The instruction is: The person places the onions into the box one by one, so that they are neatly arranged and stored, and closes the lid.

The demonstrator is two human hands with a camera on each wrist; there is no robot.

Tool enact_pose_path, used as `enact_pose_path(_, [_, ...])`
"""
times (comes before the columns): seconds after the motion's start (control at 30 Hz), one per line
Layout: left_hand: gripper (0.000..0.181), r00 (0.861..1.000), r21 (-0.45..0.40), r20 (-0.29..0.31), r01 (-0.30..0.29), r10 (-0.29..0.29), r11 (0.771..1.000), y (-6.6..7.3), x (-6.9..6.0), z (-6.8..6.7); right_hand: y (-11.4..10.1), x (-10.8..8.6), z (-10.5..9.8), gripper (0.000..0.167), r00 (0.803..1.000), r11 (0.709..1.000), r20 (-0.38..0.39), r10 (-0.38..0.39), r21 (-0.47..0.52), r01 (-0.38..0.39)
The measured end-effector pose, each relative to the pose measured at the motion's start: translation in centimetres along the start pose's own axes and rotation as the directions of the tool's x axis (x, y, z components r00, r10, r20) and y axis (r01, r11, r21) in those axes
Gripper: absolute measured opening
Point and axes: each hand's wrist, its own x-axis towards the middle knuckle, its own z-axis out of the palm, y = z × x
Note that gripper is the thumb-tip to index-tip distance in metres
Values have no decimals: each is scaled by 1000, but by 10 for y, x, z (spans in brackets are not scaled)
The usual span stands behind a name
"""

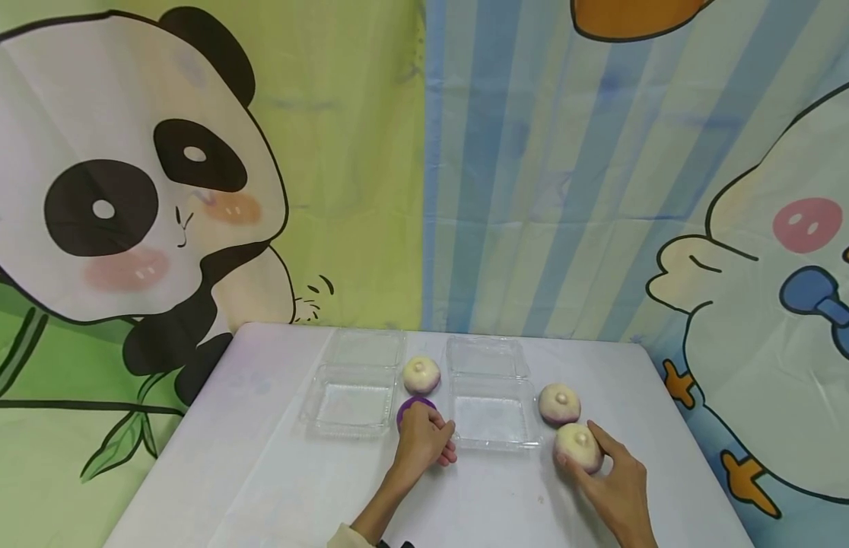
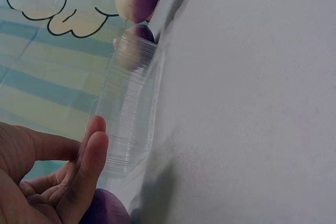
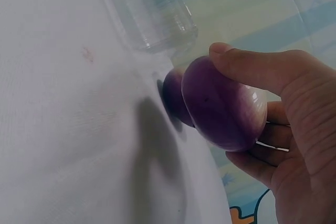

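Note:
My right hand (image 1: 619, 476) grips a purple-and-white turnip (image 1: 577, 449) between thumb and fingers. It looks raised off the table, its white side with the nub facing up and the purple side showing in the right wrist view. Just behind it sits another turnip (image 1: 559, 403). My left hand (image 1: 422, 438) hovers at the near side of a purple round thing (image 1: 405, 408), partly covering it; its fingers (image 2: 92, 156) are loosely bent with nothing between them. A further turnip (image 1: 421, 374) rests behind that, nub up.
Two clear plastic clamshell boxes stand with lids folded back, the left box (image 1: 352, 407) and the right box (image 1: 494, 415). All stand on a white-covered table (image 1: 260, 472). A cartoon-printed curtain (image 1: 356, 167) hangs along the table's far edge.

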Motion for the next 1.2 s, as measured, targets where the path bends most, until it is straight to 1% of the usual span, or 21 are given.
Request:
enact_pose_path(0.1, [19, 1000, -1, 0, 5, -5, 1000, 1, 0, 0, -2, 1, -1, 80, 1000, 1000, -10, -3, 1, 3])
enact_pose_path(0.33, [19, 1000, -6, 1, 15, -15, 1000, 0, 0, 0, -8, 2, -3, 81, 1000, 1000, -2, 7, 1, -7])
enact_pose_path(0.7, [19, 1000, -6, 12, 1, -1, 1000, -2, 1, -1, -14, 5, -6, 81, 999, 1000, -25, -24, 19, 24])
enact_pose_path(0.83, [20, 1000, -6, 14, 4, -4, 1000, -2, 1, -1, -17, 7, -6, 79, 998, 999, -41, -37, 36, 38])
enact_pose_path(1.07, [20, 1000, -9, 16, 8, -8, 1000, -1, 1, -1, -20, 9, -6, 78, 998, 998, -41, -54, 40, 55])
enact_pose_path(1.2, [21, 1000, -13, 20, 11, -11, 1000, -2, 2, -1, -20, 10, -6, 77, 995, 996, -59, -74, 42, 77])
